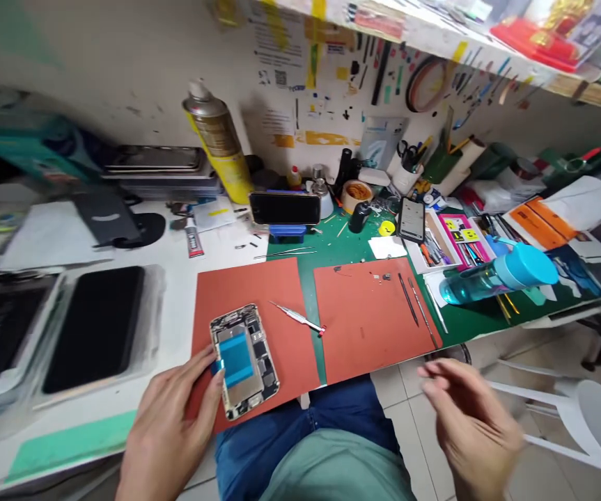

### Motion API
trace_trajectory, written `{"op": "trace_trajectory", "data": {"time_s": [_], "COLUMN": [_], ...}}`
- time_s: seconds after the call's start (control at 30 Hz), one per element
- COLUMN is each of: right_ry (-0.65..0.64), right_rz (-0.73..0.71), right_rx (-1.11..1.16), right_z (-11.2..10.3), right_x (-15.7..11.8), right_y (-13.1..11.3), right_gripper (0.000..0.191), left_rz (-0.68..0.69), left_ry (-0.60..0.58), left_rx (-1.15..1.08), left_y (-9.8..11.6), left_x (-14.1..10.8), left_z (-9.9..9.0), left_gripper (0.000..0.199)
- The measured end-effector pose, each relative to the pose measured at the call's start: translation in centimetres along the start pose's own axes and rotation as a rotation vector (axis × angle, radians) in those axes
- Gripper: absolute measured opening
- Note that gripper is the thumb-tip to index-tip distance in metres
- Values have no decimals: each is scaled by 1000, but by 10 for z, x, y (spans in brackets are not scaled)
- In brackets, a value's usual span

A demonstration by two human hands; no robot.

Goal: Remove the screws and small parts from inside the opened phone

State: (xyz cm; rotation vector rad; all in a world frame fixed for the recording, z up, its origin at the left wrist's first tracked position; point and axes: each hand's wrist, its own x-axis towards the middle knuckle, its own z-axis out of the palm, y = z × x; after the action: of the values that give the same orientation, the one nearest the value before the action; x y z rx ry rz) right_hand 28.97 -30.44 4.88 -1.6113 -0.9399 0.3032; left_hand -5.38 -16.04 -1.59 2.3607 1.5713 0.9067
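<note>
A thin, open phone, best held by its rim

The left hand is low on the left of the frame. The tips of its thumb and first finger are at the phone's left edge. They look like they touch it, but I cannot tell if they pinch it. The right hand is at the lower right, well apart from the phone. Its fingers bend in toward the thumb, but it is blurry, so I cannot tell if the tips meet or hold something tiny.

The phone lies a bit turned on the left mat, left of the middle and low in the frame. It is likely light and stiff. Its rim looks hard and may be a little slippery. Small parts show inside, and they could break with a poke. The two long sides of the rim seem the best place to hold. The blue patch in the middle looks thin and soft, so it seems a bad place to pull.

A thin tool lies just right of the phone. Next comes the right mat, with two slim sticks near its right side. A blue bottle lies farther right.
</note>
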Motion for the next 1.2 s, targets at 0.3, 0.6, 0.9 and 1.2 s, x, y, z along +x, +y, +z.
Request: {"op": "trace_trajectory", "data": {"time_s": [0.3, 0.6, 0.9, 1.2], "right_ry": [-75, -451, -651, -333], "right_rz": [170, -320, -551, -213], "right_rx": [-215, -375, -621, -254], "right_z": [1, 91, 172, 94], "right_x": [26, 42, 51, 62], "right_y": [46, 30, 25, 0], "right_gripper": [36, 22, 26, 14], "left_rz": [-28, -197, -245, -177], "left_ry": [-7, 227, 171, 160], "left_rx": [38, 74, -87, -100], "left_y": [9, 4, 6, -3], "left_x": [8, 34, 32, 30], "left_z": [3, 11, 8, 9], "left_gripper": [33, 19, 18, 17]}}
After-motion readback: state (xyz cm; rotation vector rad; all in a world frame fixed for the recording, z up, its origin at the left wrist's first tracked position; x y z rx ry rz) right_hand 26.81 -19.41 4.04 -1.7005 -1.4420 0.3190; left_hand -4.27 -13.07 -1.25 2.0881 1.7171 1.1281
